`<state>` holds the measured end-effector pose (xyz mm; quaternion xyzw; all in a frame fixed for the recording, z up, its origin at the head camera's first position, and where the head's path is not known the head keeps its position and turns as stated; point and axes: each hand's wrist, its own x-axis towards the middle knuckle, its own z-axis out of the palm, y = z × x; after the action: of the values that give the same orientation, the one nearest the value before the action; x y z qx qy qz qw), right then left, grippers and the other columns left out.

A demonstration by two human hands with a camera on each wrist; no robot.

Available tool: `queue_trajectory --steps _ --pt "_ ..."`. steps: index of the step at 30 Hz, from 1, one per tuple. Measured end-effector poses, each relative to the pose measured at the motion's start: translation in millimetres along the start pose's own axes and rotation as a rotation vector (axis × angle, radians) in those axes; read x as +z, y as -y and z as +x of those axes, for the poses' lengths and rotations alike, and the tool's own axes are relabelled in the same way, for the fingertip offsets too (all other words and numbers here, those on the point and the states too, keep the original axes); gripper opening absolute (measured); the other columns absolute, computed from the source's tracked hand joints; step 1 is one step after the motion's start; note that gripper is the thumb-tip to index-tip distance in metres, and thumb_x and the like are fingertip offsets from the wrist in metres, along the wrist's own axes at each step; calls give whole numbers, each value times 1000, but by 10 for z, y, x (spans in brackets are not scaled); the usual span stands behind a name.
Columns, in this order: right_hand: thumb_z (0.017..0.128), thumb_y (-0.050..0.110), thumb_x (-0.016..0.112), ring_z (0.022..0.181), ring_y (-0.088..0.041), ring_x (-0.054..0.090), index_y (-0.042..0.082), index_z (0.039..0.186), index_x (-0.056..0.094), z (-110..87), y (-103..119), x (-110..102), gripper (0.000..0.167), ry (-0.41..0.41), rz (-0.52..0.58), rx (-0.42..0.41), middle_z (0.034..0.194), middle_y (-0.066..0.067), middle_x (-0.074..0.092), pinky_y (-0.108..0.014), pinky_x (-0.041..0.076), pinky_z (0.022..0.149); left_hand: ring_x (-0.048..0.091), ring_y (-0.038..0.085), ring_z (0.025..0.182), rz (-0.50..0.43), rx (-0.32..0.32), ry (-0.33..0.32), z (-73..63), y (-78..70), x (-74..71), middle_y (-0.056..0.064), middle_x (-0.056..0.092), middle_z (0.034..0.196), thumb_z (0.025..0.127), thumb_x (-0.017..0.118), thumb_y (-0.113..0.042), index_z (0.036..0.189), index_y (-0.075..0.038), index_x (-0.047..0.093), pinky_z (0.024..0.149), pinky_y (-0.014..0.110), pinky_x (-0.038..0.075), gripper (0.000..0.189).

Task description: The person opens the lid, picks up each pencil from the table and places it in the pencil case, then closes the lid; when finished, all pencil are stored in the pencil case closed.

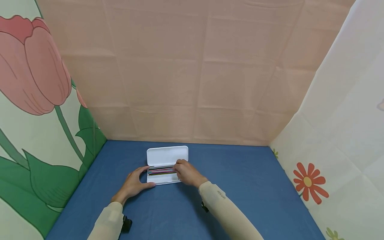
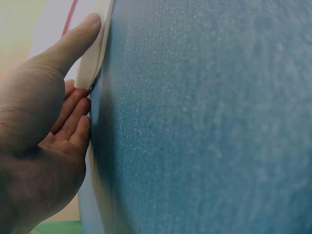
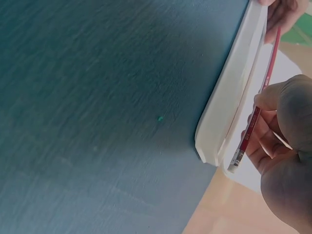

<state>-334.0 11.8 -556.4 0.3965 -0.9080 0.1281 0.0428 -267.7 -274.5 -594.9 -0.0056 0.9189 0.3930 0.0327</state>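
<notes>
A white pencil case (image 1: pixel 165 182) lies on the blue cloth with its lid (image 1: pixel 167 155) raised at the back. Several coloured pencils (image 1: pixel 160 171) lie lengthwise inside it. My left hand (image 1: pixel 133 184) grips the left end of the case, thumb on the front wall and fingers around the far side. Over the right part of the case, my right hand (image 1: pixel 188 172) pinches a red pencil (image 3: pixel 252 124) between thumb and fingers. In the right wrist view the pencil's pale eraser end points toward the case's right end. My right fingers partly hide the pencils in the head view.
The blue cloth (image 1: pixel 240 186) covers the table around the case. A beige sheet (image 1: pixel 192 76) hangs behind, a tulip-printed panel (image 1: pixel 36 73) stands at the left, and a white flower-printed sheet (image 1: pixel 345 110) at the right. A tiny green speck (image 3: pixel 160 118) lies on the cloth.
</notes>
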Motion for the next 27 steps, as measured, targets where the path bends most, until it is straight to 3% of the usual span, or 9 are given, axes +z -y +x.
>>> queue_trajectory --steps 18,27 --pt "110 5 68 106 -15 68 15 122 86 121 69 47 24 55 -84 -14 118 -2 77 -26 62 95 39 56 165 -1 3 -1 2 -1 -1 28 46 176 86 98 -54 168 -10 51 132 79 33 105" --pt "107 2 66 98 -17 67 14 113 87 142 -6 135 24 -15 -73 -85 108 -3 75 -34 63 85 39 56 165 -12 11 -5 3 2 6 28 46 176 87 98 -50 168 -8 51 133 77 34 103"
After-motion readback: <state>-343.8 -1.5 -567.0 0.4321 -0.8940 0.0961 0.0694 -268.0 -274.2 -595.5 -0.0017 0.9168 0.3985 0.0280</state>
